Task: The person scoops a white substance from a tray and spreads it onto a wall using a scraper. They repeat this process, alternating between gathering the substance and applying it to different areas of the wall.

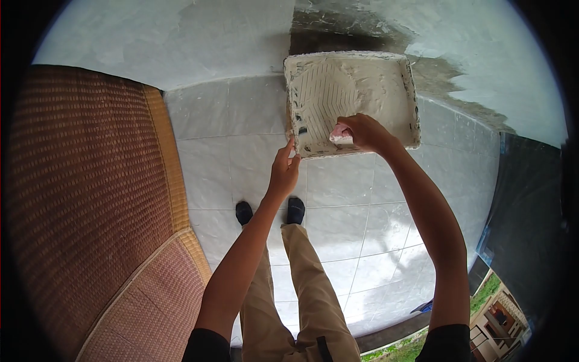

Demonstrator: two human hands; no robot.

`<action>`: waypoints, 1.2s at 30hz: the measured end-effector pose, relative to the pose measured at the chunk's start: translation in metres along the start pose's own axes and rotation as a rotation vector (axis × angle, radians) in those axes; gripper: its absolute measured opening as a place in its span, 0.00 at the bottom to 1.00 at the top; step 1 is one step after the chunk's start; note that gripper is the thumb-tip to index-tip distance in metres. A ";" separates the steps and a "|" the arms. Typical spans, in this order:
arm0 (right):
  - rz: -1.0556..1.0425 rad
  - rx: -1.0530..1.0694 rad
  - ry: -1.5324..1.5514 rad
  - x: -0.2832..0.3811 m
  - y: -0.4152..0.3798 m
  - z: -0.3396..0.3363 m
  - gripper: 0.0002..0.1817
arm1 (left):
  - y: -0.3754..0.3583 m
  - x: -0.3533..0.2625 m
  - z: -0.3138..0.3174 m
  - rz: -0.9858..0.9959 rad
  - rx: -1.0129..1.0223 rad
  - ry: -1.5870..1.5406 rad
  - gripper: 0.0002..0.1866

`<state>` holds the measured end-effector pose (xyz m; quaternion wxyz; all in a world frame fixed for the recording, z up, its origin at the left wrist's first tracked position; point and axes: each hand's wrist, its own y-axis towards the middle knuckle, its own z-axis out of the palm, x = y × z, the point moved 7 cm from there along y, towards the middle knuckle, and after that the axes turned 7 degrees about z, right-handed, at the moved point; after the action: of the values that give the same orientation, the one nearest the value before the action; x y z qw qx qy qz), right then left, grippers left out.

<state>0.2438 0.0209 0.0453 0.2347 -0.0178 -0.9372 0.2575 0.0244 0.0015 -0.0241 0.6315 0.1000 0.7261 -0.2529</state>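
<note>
A paint tray [395,78] with a ribbed slope is coated in thick off-white paint, its rim crusted and smudged dark in spots. My left hand [284,172] grips the tray's near left corner, thumb and fingers at the rim. Inside the tray, near its front edge, my right hand [369,134] is closed around a small pink and white pad [341,134]. The pad lies low over the ribbed part, and its far side is partly hidden by my fingers.
Grey floor tiles [338,187] lie under my feet in dark socks [295,211]. A wall [235,36], patchily painted pale with dark bare areas, rises ahead. Woven brown mats [102,181] stand at the left. At the right is a dark panel [525,205], with grass [482,295] beyond.
</note>
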 end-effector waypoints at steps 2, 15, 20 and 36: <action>0.010 0.033 -0.001 -0.003 0.006 0.003 0.12 | 0.001 0.004 0.000 0.001 0.011 0.012 0.27; 0.116 0.366 0.051 -0.010 0.024 -0.004 0.10 | 0.001 -0.006 0.003 -0.040 0.057 -0.003 0.27; 0.142 0.415 0.024 -0.019 0.028 -0.007 0.12 | 0.001 -0.010 0.003 0.036 0.038 0.031 0.27; 0.193 0.294 0.888 -0.043 -0.016 -0.041 0.19 | -0.004 -0.033 -0.026 0.068 -0.030 0.167 0.25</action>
<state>0.3015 0.0203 0.0655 0.5873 -0.1795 -0.6940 0.3757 0.0062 0.0164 0.0108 0.5785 0.1359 0.7761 -0.2109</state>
